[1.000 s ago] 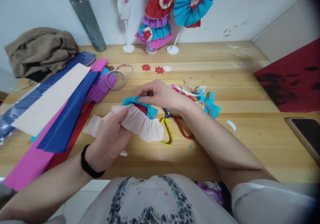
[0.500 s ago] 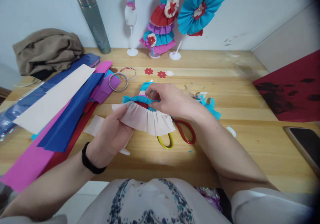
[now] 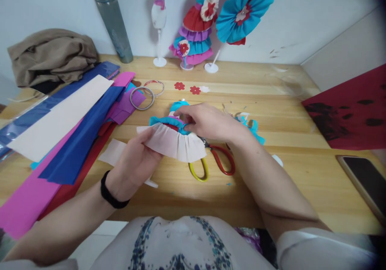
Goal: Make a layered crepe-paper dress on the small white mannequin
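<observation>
A pleated white paper ruffle (image 3: 177, 143) spreads below a small blue, red and purple paper piece (image 3: 165, 121) at the middle of the view. My left hand (image 3: 135, 163) is closed on the ruffle's left part, thumb on top, its other fingers hidden beneath. From the right, my right hand (image 3: 205, 121) pinches the blue edge of the paper piece with bent fingers. Scissors with one yellow and one red handle (image 3: 222, 161) lie on the table just under the ruffle, their blades partly covered by it and my right hand.
Coloured paper strips (image 3: 75, 141) and tape rings (image 3: 142, 98) are on the left. Behind stand a bottle (image 3: 116, 28), a white stand figure (image 3: 159, 16) and decorated paper dresses (image 3: 196, 32). Blue scraps (image 3: 253, 129) lie right of centre; a phone (image 3: 363, 181) is far right.
The ruffle's right end has shifted slightly left and up, showing more of the scissors. Both hands keep their hold. The whole view has shifted a little.
</observation>
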Demonstrator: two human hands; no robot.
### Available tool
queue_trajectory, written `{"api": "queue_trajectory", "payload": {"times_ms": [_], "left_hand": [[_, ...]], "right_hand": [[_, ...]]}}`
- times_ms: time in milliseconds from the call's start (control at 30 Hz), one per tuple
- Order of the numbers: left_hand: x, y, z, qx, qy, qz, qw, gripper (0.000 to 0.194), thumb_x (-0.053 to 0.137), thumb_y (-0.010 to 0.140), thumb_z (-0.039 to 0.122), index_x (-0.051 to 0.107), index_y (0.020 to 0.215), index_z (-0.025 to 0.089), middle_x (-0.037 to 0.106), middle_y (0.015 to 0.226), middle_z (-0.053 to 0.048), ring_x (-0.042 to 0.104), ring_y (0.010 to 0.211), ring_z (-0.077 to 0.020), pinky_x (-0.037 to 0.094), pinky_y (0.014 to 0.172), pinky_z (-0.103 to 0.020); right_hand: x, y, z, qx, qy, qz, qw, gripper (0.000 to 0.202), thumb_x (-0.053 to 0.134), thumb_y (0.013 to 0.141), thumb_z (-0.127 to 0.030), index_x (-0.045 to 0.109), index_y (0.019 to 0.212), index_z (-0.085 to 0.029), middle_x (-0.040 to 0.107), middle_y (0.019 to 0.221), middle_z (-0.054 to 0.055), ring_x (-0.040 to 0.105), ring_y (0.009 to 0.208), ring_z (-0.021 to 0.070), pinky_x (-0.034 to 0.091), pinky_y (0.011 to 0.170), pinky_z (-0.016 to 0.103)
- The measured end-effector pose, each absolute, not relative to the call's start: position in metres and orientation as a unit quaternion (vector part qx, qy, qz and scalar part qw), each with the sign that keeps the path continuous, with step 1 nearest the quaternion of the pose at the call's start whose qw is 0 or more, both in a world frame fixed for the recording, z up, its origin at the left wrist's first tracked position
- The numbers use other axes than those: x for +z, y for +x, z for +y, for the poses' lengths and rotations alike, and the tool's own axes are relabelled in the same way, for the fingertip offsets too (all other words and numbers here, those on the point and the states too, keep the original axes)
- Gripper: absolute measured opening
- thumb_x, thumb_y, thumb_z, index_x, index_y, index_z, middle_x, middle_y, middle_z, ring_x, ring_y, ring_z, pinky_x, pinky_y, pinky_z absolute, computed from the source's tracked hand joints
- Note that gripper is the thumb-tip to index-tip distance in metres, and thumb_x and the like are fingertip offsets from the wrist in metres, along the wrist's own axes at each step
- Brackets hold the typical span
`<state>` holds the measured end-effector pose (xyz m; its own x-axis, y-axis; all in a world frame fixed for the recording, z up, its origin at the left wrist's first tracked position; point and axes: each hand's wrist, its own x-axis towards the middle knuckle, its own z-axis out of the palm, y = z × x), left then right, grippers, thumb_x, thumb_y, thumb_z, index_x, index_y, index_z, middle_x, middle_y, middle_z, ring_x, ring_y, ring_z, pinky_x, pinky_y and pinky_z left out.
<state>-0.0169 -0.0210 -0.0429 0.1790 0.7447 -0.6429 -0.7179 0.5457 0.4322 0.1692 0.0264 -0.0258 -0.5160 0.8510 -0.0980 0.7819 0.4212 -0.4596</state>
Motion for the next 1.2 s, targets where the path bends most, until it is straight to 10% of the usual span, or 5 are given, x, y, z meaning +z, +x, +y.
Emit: {"api": "queue_trajectory", "payload": {"times_ms": [300, 500, 767, 1033, 1200], "left_hand": [[-0.049, -0.017, -0.021, 0.466, 0.005, 0.418, 0.78, 0.034, 0.037, 0.103, 0.016, 0.07, 0.098, 0.014, 0.076, 0.092, -0.006, 0.072, 0.083, -0.0123, 0.056, 0.089, -0.025], [-0.052, -0.018, -0.019, 0.445, 0.033, 0.413, 0.793, 0.036, 0.035, 0.104, 0.019, 0.07, 0.112, 0.016, 0.077, 0.106, -0.007, 0.072, 0.102, -0.0165, 0.055, 0.096, -0.03], [-0.05, -0.016, -0.018, 0.449, 0.013, 0.417, 0.79, 0.036, 0.036, 0.103, 0.019, 0.071, 0.107, 0.017, 0.077, 0.104, -0.007, 0.071, 0.101, -0.0166, 0.056, 0.095, -0.028], [-0.05, -0.013, -0.023, 0.47, 0.014, 0.415, 0.779, 0.031, 0.039, 0.102, 0.015, 0.068, 0.093, 0.013, 0.073, 0.096, -0.006, 0.069, 0.084, -0.0139, 0.057, 0.09, -0.027], [-0.055, -0.013, -0.025, 0.481, 0.026, 0.415, 0.772, 0.027, 0.042, 0.1, 0.014, 0.068, 0.094, 0.011, 0.072, 0.094, -0.007, 0.068, 0.08, -0.0131, 0.056, 0.086, -0.026]], "right_hand": [[-0.033, 0.173, 0.029, 0.269, -0.448, -0.851, 0.047, 0.073, 0.065, 0.081, -0.01, 0.046, 0.151, -0.021, 0.067, 0.134, 0.011, 0.064, 0.114, 0.029, 0.048, 0.09, 0.035], [-0.031, 0.177, 0.028, 0.16, -0.448, -0.88, 0.003, 0.067, 0.048, 0.088, -0.007, 0.045, 0.152, -0.025, 0.073, 0.117, 0.013, 0.068, 0.098, 0.0305, 0.047, 0.073, 0.035], [-0.034, 0.184, 0.034, 0.214, -0.421, -0.881, 0.007, 0.072, 0.053, 0.084, -0.005, 0.046, 0.152, -0.028, 0.066, 0.137, 0.009, 0.063, 0.118, 0.0289, 0.05, 0.089, 0.037], [-0.009, 0.17, 0.015, 0.218, -0.401, -0.869, 0.188, 0.015, 0.062, 0.091, -0.017, 0.074, 0.099, -0.022, 0.067, 0.13, 0.01, 0.061, 0.123, 0.0239, 0.046, 0.108, 0.036], [-0.017, 0.148, 0.011, 0.184, -0.439, -0.866, 0.155, 0.014, 0.065, 0.09, -0.024, 0.072, 0.078, -0.024, 0.064, 0.132, 0.009, 0.049, 0.138, 0.031, 0.043, 0.115, 0.049]]}}
